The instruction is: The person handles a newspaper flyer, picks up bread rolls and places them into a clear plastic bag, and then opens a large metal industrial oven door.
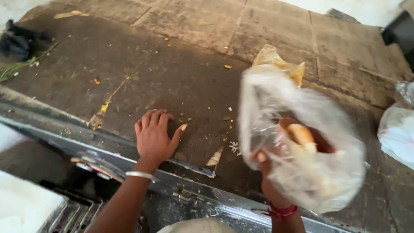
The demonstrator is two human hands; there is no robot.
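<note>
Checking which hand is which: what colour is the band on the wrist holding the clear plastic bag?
Red, on the right hand's wrist band; head view.

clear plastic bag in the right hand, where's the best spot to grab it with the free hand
Probably the loose gathered top of the clear plastic bag, coming from above. The film bunches there, while the right hand carries the bulging bottom. The left hand lies flat on the stone floor.

Daylight blew out the far top edge, the stone floor (181,82) lay dim, and the plastic bag (302,138) smeared with motion blur.
</note>
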